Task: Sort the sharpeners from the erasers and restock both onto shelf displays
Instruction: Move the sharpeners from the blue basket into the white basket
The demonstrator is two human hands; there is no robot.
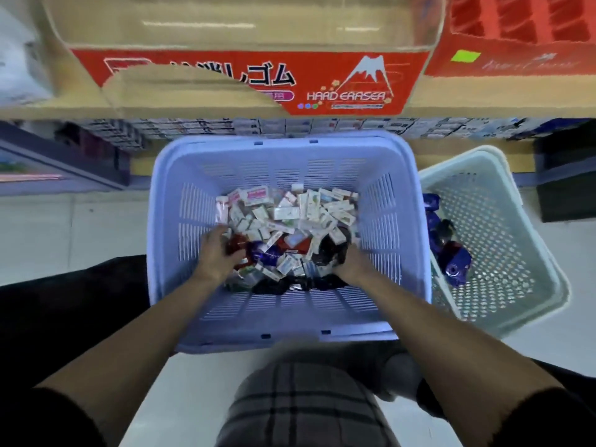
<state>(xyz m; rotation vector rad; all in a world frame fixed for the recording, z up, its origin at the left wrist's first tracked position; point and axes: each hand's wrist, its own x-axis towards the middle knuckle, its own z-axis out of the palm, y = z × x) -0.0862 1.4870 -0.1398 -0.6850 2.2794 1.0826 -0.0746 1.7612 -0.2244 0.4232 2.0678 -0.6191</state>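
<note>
A lavender slotted basket (290, 317) stands on the floor in front of me. Its bottom holds a mixed pile of small white boxed erasers (309, 211) and red, blue and dark sharpener packets (271, 253). My left hand (216, 253) is down in the pile at its left side, fingers curled round a red packet (237, 246). My right hand (351, 264) is in the pile at the right, fingertips buried among dark packets (329, 253), so its grip is hidden. A pale green basket (503, 285) to the right holds blue-purple sharpener packets (451, 259).
A red "Hard Eraser" display carton (322, 82) sits on the wooden shelf (48, 104) above the baskets, with another red carton (516, 33) to its right. Rows of boxed stock (290, 125) line the shelf below. My knees and a plaid garment (300, 404) are close behind the basket.
</note>
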